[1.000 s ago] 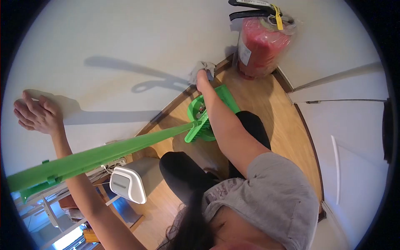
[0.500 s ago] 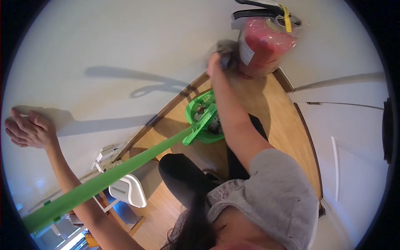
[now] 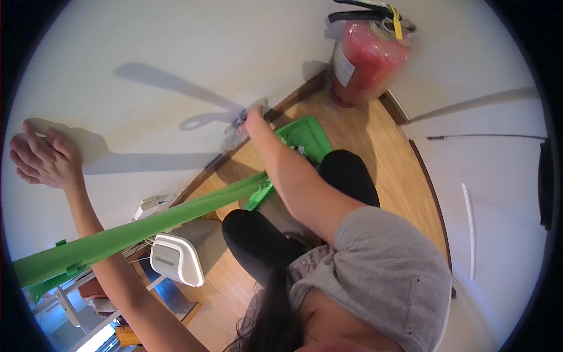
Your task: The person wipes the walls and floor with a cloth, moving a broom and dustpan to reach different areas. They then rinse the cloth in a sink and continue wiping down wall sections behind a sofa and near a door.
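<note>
My left hand (image 3: 47,157) rests against the white wall (image 3: 193,35) with its fingers spread, holding nothing. Low on that wall, just above the brown baseboard (image 3: 302,91), my right hand (image 3: 253,120) is closed around a crumpled grey cloth (image 3: 239,122), which is blurred and partly hidden by the hand. A green dustpan (image 3: 316,135) with grey debris in it stands on the floor beyond my right forearm, which covers part of it. Its long green handle (image 3: 141,227) slants up to the left, passing over my left forearm.
A red fire extinguisher (image 3: 369,64) wrapped in clear plastic stands in the corner. On the right is a white door (image 3: 498,193). A white curved plastic object (image 3: 179,261) and a shelf with various items are at lower left. My knees (image 3: 255,234) are close to the dustpan.
My right hand has moved left along the wall with the cloth, away from the fire extinguisher. The dustpan and its handle appear shifted and turned. My left hand stays on the wall.
</note>
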Demonstrator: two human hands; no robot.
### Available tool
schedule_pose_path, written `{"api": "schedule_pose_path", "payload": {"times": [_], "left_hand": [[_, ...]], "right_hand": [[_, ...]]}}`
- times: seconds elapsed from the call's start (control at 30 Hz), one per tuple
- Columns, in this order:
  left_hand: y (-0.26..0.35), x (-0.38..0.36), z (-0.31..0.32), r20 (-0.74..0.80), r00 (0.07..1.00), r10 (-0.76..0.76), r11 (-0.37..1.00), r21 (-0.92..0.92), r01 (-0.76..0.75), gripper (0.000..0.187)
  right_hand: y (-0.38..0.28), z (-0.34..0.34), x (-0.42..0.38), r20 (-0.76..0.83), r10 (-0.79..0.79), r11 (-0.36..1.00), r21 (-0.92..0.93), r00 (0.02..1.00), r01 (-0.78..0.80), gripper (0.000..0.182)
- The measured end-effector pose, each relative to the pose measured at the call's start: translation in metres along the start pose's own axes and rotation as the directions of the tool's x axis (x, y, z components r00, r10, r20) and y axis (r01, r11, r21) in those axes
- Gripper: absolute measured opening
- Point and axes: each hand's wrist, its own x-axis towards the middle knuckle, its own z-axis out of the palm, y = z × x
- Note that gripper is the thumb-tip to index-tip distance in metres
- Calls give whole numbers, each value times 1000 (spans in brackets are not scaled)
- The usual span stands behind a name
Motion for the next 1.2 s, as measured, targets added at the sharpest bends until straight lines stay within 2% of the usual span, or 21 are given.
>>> {"api": "schedule_pose_path", "payload": {"times": [0.07,0.1,0.13,0.2,0.23,0.3,0.37,0.43,0.5,0.6,0.7,0.8,0.9,1.0,1.07,1.1,1.17,1.2], "left_hand": [[9,3,-5,221,974,44,925,358,-123,43],[17,12,-18,422,907,7,709,637,-302,43],[25,17,-25,575,812,-102,391,774,-499,43],[-35,-22,13,341,939,48,747,611,-260,45],[-43,-24,19,238,969,70,838,512,-187,45],[-40,-18,21,77,992,100,941,316,-119,45],[-37,-19,21,81,991,103,942,311,-123,44],[-29,-14,17,231,971,66,841,511,-179,42],[0,8,-7,424,906,-4,634,702,-325,40],[12,16,-12,417,908,-48,632,717,-296,40],[9,15,-11,410,911,-39,652,701,-288,41],[-1,8,-3,422,906,-29,704,652,-281,41],[-25,-8,19,365,930,34,837,498,-226,39],[-41,-23,45,245,963,111,926,326,-189,36],[-53,-36,55,185,965,183,950,219,-222,36],[-43,-31,42,244,957,156,945,244,-216,40],[-20,-16,15,414,910,-26,939,322,-120,48],[18,22,-40,136,986,98,984,138,-116,65]], "right_hand": [[-37,14,-17,-49,-92,995,-43,995,90,63],[-59,25,-35,-178,-135,990,-52,975,128,60],[-77,38,-60,-297,-176,984,-65,938,164,58],[-87,33,-120,-25,-452,876,-204,892,438,52],[-85,28,-153,131,-554,786,-242,822,569,49],[-72,8,-222,415,-460,634,-466,785,618,41],[-32,-9,-295,615,-495,174,-622,614,764,38],[-15,-28,-350,828,-207,-33,-539,522,842,53],[-11,-40,-402,861,-147,-331,-506,487,796,75],[-4,-45,-442,900,-94,-499,-413,426,762,92],[36,-50,-405,971,-2,-623,-188,239,760,93],[72,-39,-382,916,75,-690,-238,395,683,81],[98,-37,-355,943,90,-686,-174,321,706,56],[99,-35,-351,934,100,-678,-189,344,711,32],[96,-32,-346,946,106,-705,-144,305,694,29],[93,-28,-340,953,99,-711,-132,285,690,28],[95,-25,-337,960,78,-697,-141,269,703,28],[95,-20,-344,961,52,-681,-164,271,714,28]]}}
